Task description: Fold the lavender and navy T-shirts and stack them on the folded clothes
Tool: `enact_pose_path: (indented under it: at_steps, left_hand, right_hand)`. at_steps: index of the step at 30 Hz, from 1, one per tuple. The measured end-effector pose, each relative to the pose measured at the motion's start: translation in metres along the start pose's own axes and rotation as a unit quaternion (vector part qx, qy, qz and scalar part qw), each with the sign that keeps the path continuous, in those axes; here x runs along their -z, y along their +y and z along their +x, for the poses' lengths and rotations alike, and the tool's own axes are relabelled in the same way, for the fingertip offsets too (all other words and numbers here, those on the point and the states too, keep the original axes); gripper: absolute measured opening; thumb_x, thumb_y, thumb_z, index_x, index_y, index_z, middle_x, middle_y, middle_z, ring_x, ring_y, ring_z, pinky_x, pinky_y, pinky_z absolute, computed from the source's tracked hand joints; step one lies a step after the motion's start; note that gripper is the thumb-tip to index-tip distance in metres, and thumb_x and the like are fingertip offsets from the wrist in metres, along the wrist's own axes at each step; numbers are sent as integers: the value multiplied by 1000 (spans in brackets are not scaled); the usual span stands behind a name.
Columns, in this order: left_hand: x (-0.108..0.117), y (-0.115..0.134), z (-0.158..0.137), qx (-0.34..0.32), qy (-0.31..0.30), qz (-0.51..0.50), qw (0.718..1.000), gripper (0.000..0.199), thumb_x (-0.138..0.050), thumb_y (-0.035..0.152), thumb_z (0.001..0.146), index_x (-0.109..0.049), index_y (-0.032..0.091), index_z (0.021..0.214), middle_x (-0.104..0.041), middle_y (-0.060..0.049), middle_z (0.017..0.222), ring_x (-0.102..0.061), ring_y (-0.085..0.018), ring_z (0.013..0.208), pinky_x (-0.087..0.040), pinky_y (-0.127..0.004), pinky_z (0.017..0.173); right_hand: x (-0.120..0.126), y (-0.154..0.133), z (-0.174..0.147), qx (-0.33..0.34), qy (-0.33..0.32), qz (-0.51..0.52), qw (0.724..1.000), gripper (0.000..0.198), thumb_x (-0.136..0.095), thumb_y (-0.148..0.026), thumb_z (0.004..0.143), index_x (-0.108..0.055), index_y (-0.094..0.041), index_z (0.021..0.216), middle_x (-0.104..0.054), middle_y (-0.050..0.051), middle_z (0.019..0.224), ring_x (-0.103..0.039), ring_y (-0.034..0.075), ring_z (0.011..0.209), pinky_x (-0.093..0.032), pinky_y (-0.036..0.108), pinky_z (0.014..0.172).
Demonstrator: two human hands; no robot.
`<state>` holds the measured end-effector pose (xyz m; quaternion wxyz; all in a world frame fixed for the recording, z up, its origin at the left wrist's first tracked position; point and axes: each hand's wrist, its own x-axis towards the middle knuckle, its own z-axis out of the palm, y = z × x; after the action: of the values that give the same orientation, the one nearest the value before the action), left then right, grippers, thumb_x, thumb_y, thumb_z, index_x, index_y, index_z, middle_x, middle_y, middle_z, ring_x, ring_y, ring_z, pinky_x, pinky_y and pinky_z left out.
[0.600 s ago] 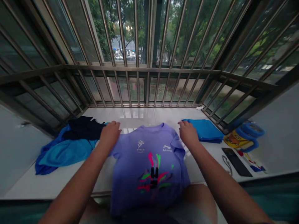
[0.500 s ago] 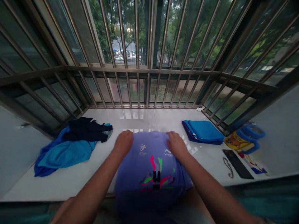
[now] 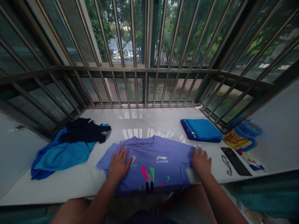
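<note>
A purple T-shirt (image 3: 147,158) lies front side up on the white sill, its collar toward the window and its lower part over the near edge. White logos and pink and green shapes mark its front. My left hand (image 3: 119,164) rests flat on the chest at the left, fingers spread. At the right, my right hand (image 3: 201,160) has its fingers closed on the end of the shirt's sleeve, which is bunched there. The left sleeve lies spread beside my left hand.
To the left lies a loose heap of blue and dark clothes (image 3: 67,152). Folded blue clothes (image 3: 202,129) are stacked at the right. Beyond them stand a blue-and-yellow cup (image 3: 243,135), a black phone (image 3: 235,161) and a curled strap (image 3: 226,165). Metal bars (image 3: 146,70) line the window.
The shirt has gone from being held up by the shoulders to lying spread on the sill. My left hand has opened onto the chest; my right has moved out to the sleeve.
</note>
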<state>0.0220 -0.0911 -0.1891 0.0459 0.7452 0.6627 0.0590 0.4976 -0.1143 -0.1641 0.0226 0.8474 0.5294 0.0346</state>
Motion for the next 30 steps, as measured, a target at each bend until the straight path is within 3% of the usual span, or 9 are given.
enact_pose_path:
  at_steps: [2,5,9,12,16,19,24,27,30]
  left_hand:
    - [2,-2,-5,3,2,1,1000,65,-43,49,111,-44,24,171,-30,-15,182,-31,-36,168,-23,-68,134]
    - [1,0,-6,6,1,4,1000,66,-41,50,111,-44,23,170,-30,-15,182,-30,-36,168,-23,-67,134]
    - [-1,-1,-1,5,1,-9,1000,65,-39,50,111,-47,21,168,-33,-16,181,-32,-37,167,-23,-69,134]
    - [6,-10,0,23,49,-36,998,64,-32,44,111,-51,13,164,-46,-21,174,-42,-35,162,-32,-60,132]
    - [27,-39,-11,188,124,15,974,74,-31,53,109,-49,1,158,-56,-33,157,-52,-45,148,-50,-60,114]
    - [41,-72,-20,277,38,55,959,79,-30,66,105,-67,2,133,-67,-33,134,-62,-51,126,-57,-59,93]
    - [56,-94,-11,268,-87,22,959,62,-29,54,106,-73,11,107,-76,-26,110,-73,-44,108,-57,-50,89]
    - [65,-68,-3,273,-22,-8,962,65,-22,53,109,-68,9,122,-78,-23,95,-76,-42,93,-58,-51,85]
    - [63,-30,-4,98,46,-55,993,55,-40,55,107,-66,13,131,-81,-20,107,-77,-39,102,-57,-52,101]
  right_hand:
    - [2,5,-2,-21,33,2,999,60,-26,-23,110,-55,-7,160,-45,30,170,-42,48,157,-35,73,120]
    - [10,-26,-19,59,58,40,996,58,-30,-25,110,-53,-6,160,-43,27,173,-34,43,163,-28,67,129]
    - [17,-105,-56,251,-16,127,960,61,-39,-34,111,-45,-12,167,-36,20,178,-29,37,167,-23,59,135]
    - [17,-151,-77,306,-92,161,934,67,-46,-41,110,-39,-18,172,-26,14,183,-22,37,170,-18,63,136]
    - [13,-167,-83,301,-118,181,929,69,-46,-48,110,-36,-23,173,-19,11,185,-14,36,172,-8,65,137]
    - [8,-164,-79,300,-115,189,928,69,-45,-52,110,-36,-25,174,-18,8,185,-12,34,172,-5,63,138]
    - [-1,-162,-78,296,-106,197,928,70,-42,-56,110,-35,-28,174,-18,4,185,-12,32,173,-2,61,138]
    - [-4,-163,-79,299,-100,204,927,71,-42,-57,110,-35,-28,174,-17,5,185,-12,32,173,-3,61,138]
    - [-5,-162,-79,300,-97,207,926,71,-42,-57,110,-36,-27,174,-18,5,185,-13,32,172,-3,62,138]
